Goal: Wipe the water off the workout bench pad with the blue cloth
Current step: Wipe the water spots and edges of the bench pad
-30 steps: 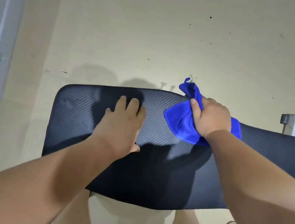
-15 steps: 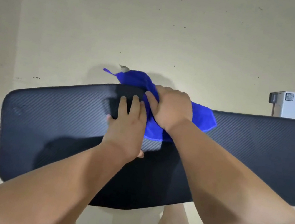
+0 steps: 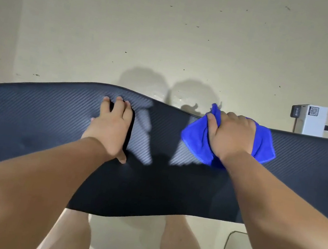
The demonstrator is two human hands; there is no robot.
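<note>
The cloth (image 3: pixel 197 143), bright blue and bunched, lies on the far half of the pad (image 3: pixel 36 116), right of its middle, with one corner poking up past the pad's far edge. The right hand (image 3: pixel 231 136) presses down on top of it, fingers curled over the bunched folds and thumb hooked along the cloth's left side, so the cloth is gripped against the pad. The pad is a long black cushion with a fine diagonal weave, running across the view from left to right. The left hand (image 3: pixel 110 128) rests flat on it, well apart from the cloth, fingers stretched out close together toward the far edge and thumb tucked low, holding nothing. Beyond the pad is a pale floor (image 3: pixel 173 39) with small dark specks. A white box (image 3: pixel 311 120) stands at the far right behind the pad.
</note>
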